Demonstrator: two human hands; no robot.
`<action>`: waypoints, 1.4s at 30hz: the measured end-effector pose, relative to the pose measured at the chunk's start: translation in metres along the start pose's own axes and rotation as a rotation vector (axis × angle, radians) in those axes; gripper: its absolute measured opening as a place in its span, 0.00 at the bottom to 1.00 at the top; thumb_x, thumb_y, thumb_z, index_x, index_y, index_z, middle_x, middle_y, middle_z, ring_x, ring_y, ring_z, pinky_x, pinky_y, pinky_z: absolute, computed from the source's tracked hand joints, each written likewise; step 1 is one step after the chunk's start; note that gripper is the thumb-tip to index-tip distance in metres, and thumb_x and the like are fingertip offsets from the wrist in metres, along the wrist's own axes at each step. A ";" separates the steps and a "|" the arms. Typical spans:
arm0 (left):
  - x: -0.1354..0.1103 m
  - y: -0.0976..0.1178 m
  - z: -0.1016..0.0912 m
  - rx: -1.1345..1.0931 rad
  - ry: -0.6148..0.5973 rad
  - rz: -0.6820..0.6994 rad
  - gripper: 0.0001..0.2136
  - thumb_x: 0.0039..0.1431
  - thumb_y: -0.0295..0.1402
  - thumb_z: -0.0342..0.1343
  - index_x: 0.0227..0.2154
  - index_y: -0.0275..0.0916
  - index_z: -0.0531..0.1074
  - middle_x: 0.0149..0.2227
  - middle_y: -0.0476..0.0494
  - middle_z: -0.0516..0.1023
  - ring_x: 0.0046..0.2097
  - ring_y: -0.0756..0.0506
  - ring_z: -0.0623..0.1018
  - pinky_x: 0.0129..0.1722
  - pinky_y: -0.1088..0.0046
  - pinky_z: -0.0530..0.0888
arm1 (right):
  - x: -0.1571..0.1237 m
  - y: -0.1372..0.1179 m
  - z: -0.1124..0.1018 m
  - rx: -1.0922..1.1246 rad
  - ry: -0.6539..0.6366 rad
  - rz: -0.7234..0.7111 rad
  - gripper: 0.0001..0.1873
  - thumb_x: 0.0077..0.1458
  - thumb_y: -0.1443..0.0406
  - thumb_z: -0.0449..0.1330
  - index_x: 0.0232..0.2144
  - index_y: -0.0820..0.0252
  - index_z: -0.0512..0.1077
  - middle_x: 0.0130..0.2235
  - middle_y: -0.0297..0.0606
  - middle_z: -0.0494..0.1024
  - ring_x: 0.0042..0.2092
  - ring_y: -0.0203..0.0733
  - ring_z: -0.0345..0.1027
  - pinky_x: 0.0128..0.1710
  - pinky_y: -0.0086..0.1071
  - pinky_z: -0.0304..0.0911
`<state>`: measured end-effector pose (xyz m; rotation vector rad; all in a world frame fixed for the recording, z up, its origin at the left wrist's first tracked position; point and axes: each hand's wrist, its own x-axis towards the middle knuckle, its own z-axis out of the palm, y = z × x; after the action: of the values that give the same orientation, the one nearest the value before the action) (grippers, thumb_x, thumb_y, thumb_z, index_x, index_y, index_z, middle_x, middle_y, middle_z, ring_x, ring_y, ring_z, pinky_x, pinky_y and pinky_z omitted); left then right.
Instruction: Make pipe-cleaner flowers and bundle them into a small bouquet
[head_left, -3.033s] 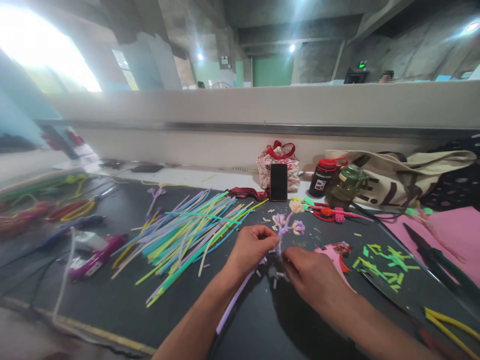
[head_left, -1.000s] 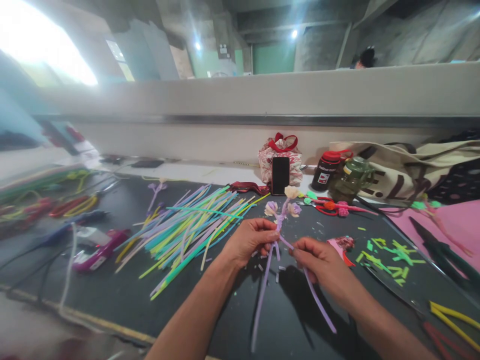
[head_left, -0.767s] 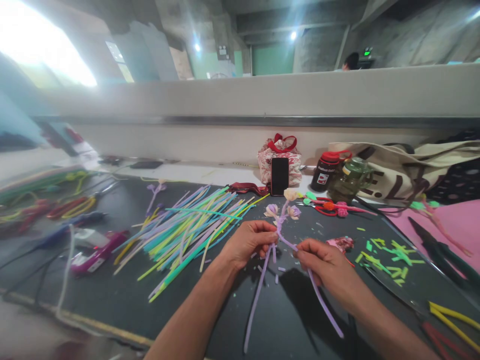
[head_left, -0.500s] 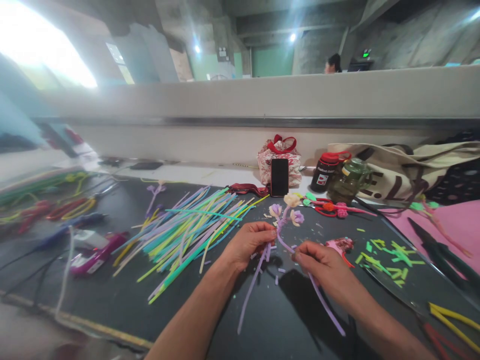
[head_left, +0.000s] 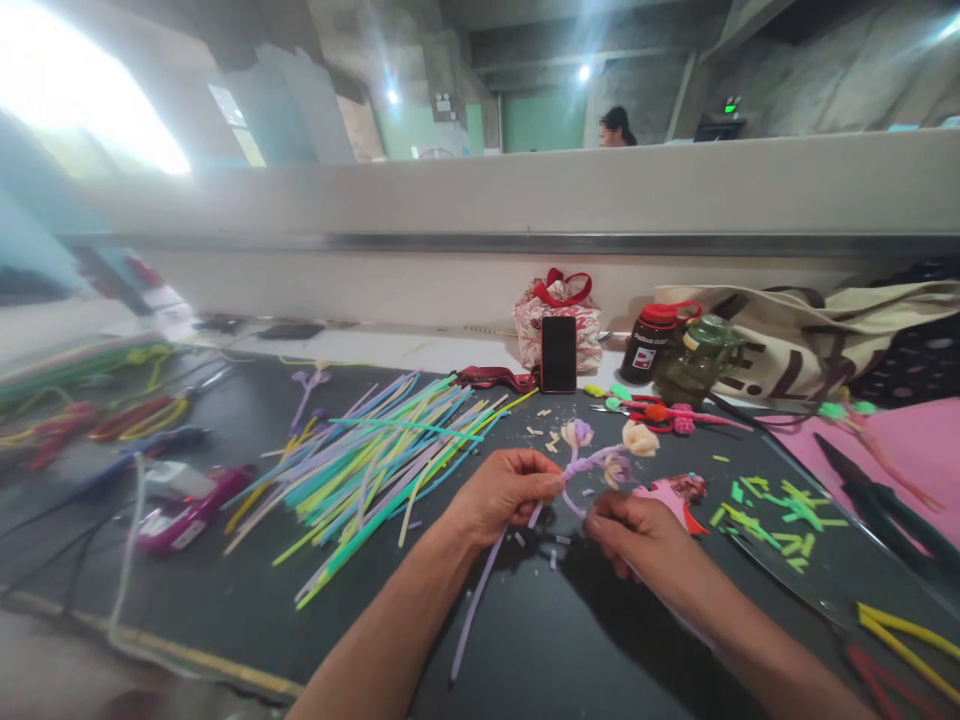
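My left hand (head_left: 517, 490) pinches the twisted joint of a purple pipe-cleaner flower sprig (head_left: 592, 462). Three small purple and cream blooms branch from it, tilted to the right. One stem end (head_left: 478, 605) trails down below my left wrist. My right hand (head_left: 630, 525) is closed on a loose purple strand that curves out from the joint; the rest of that strand is mostly hidden behind the right hand and forearm. Short cut purple bits (head_left: 553, 560) lie on the dark mat (head_left: 525, 660) beneath the hands.
Left of my hands lies a heap of pastel pipe cleaners (head_left: 390, 450), with a magenta glue gun (head_left: 195, 510) beyond. A phone (head_left: 559, 355) stands before a drawstring bag (head_left: 525, 310). Two bottles (head_left: 651, 340), green cut pieces (head_left: 787, 515) and pliers (head_left: 877, 500) are on the right.
The sprig has tipped over to the right, its blooms now leaning above my right hand. The trailing stem has swung slightly left. A person in the background has moved left.
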<state>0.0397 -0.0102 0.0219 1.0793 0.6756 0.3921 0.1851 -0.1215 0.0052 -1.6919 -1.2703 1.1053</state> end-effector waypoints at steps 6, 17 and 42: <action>0.003 -0.002 0.003 -0.006 0.031 0.014 0.10 0.39 0.34 0.62 0.20 0.35 0.67 0.13 0.57 0.62 0.13 0.60 0.53 0.12 0.83 0.44 | -0.003 -0.004 0.004 -0.026 0.011 -0.016 0.11 0.52 0.61 0.51 0.21 0.60 0.64 0.18 0.26 0.63 0.19 0.30 0.58 0.18 0.24 0.49; 0.005 -0.007 0.003 -0.018 0.059 0.031 0.09 0.38 0.33 0.59 0.18 0.35 0.65 0.11 0.59 0.57 0.13 0.59 0.52 0.13 0.81 0.44 | -0.011 -0.007 -0.002 -0.001 0.005 -0.052 0.11 0.51 0.63 0.51 0.19 0.60 0.64 0.17 0.25 0.61 0.18 0.29 0.55 0.18 0.24 0.48; 0.000 -0.011 0.008 0.749 -0.103 0.082 0.07 0.42 0.31 0.53 0.14 0.35 0.66 0.15 0.56 0.58 0.21 0.55 0.57 0.19 0.79 0.52 | 0.013 -0.067 -0.041 -1.012 -0.255 -0.548 0.08 0.50 0.69 0.55 0.23 0.60 0.72 0.25 0.31 0.73 0.26 0.33 0.64 0.25 0.26 0.51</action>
<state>0.0443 -0.0207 0.0141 1.8278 0.7039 0.1430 0.2026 -0.0953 0.0787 -1.6628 -2.5416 0.3228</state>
